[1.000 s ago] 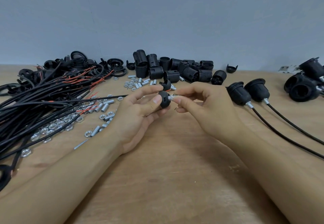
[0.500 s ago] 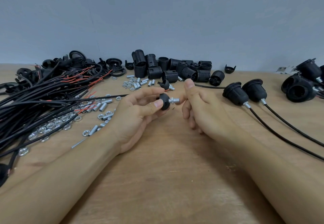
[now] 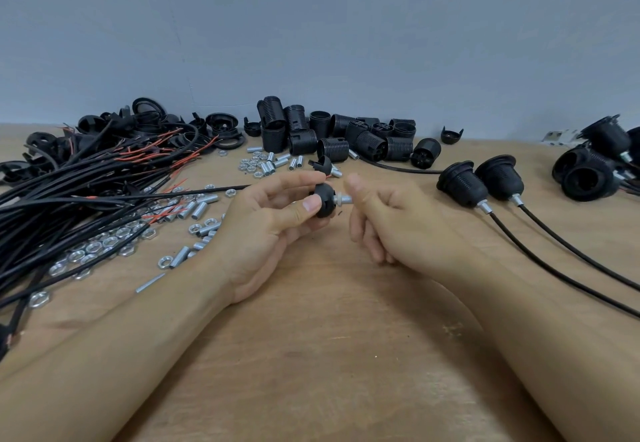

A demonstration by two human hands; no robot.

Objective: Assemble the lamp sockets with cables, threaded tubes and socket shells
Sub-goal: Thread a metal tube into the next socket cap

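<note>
Wooden worktop against a plain grey-blue wall, with stock sorted by kind, presumably so each part is within reach. Cables with stripped red ends lie fanned toward the left edge; nuts and loose threaded tubes are scattered just beside them; ribbed socket shells are heaped along the far edge. Two finished sockets rest toward the right edge, their cables trailing to the near right, apparently set apart from raw stock. Left hand grasps a black socket cap between thumb and fingers, raised above the middle of the worktop, with its threaded tube pointing right, so the free end faces the other hand. Right hand grasps nothing, fingers loosely curled, thumb close to the tube's tip; contact cannot be told.
</note>
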